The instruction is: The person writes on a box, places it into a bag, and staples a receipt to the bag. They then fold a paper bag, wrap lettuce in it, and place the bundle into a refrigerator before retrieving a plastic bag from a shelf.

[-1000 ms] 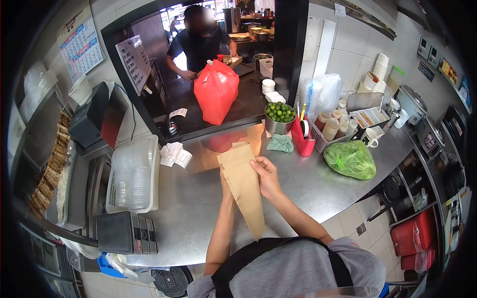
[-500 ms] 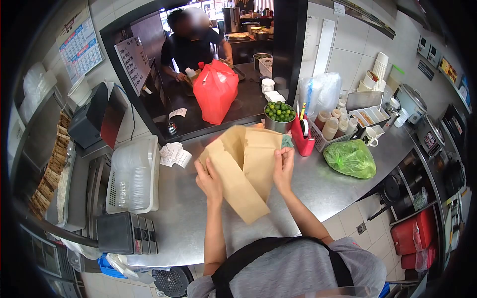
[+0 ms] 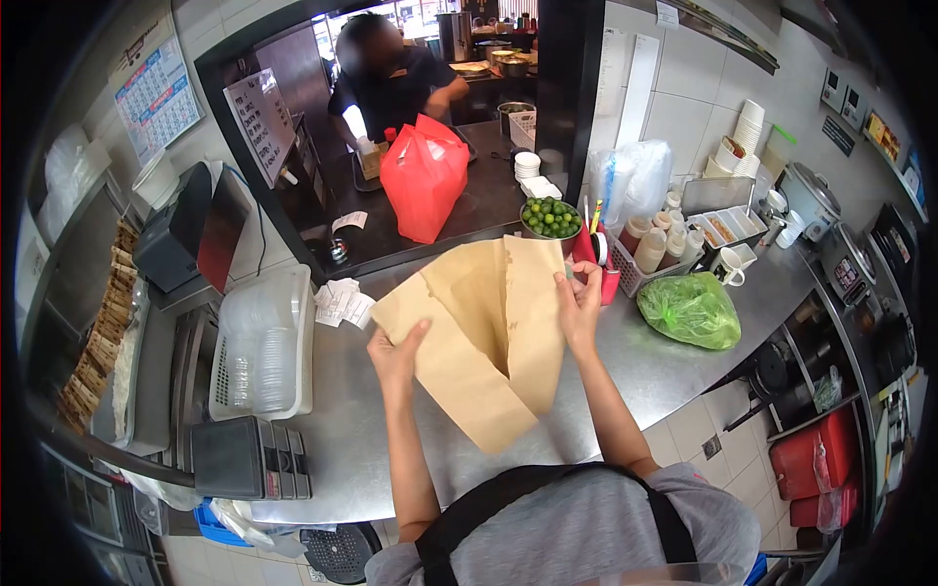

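Observation:
A brown paper bag [image 3: 469,381] is held above the steel counter, its mouth spread and facing up and away from me. My left hand [image 3: 399,359] grips the bag's left side, thumb on the outer face. My right hand [image 3: 580,305] pinches the right edge near the top. Beyond the bag, a red plastic bag [image 3: 425,181] stands on the dark pass-through ledge. Green limes [image 3: 550,217] fill a metal container just past my right hand, beside a red holder [image 3: 610,278] with pens.
On the steel counter [image 3: 357,469] are a white basket [image 3: 262,342] of plastic lids, receipts [image 3: 344,303], a green plastic bag [image 3: 690,311] and sauce bottles [image 3: 651,250]. A black drawer unit [image 3: 244,459] sits at the near left. Another person [image 3: 391,88] stands behind the ledge.
The paper bag's mouth has opened wider. My left hand has moved left and slightly down, my right hand slightly right and up. The person behind the ledge has shifted right, one arm now bent.

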Motion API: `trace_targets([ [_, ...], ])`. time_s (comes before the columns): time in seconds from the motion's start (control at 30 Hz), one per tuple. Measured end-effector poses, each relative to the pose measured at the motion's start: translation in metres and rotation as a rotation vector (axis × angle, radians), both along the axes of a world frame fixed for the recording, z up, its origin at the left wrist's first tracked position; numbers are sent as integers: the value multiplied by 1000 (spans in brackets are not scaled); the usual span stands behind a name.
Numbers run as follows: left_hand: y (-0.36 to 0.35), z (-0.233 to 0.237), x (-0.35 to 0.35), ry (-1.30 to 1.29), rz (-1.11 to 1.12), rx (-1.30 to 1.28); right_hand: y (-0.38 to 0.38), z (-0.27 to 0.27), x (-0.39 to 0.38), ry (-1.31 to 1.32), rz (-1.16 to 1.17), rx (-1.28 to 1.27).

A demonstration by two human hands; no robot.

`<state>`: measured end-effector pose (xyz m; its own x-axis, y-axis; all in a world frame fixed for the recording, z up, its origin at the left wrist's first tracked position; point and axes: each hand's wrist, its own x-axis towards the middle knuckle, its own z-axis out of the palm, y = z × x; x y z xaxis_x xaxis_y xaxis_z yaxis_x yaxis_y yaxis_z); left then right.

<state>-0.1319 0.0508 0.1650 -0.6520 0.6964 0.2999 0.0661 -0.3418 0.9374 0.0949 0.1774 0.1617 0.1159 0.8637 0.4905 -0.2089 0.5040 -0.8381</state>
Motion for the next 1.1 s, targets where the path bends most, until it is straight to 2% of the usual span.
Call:
trace_targets([
  [0.03, -5, -2, -2, -176, -169, -72, 3, -4, 2, -65, 27, 33],
  [0.13, -14, -6, -8, -359, -252, -105, 9, -14, 13, -270, 69, 120],
  [0.2, -12, -13, -6, -443, -194, -46, 2, -14, 17, -418, 38, 161],
  [0.3, -1, -31, 6, -433, -31, 24, -25, -6, 7, -337, 3, 112],
  [0.33, 3, -36, 9, -406, 34, 45, -32, 3, 2, -396, -86, 220],
  [0.4, 4, -37, 7, -32, 190, 21, -42, 14, -4, -511, -269, 431],
  [0.43, 4, -35, 8, 156, 265, 7, -43, 10, -2, -545, -255, 381],
  [0.53, -15, -7, 13, 429, 351, -316, -30, 7, 8, -606, -271, 459],
  [0.63, -14, -22, -11, 653, 398, -290, -12, 6, 22, -634, -199, 481],
  [0.73, -12, -37, -36, 796, 265, -389, 2, -6, 35, -671, 3, 442],
  [0.83, -3, -52, -49, 934, 171, -314, 3, -26, 40, -753, 66, 267],
  [0.93, 4, -57, -52, 817, 9, -500, 8, -68, 36, -744, -17, 255],
  [1.0, 16, -96, -66, 892, -62, -389, 4, -96, 37, -1041, -11, -3],
  [1.03, 18, -101, -67, 929, -98, -330, 2, -113, 38, -1185, -9, -136],
  [1.1, 13, -99, -53, 1056, -61, -848, -5, -155, 39, -1317, -233, -12],
])
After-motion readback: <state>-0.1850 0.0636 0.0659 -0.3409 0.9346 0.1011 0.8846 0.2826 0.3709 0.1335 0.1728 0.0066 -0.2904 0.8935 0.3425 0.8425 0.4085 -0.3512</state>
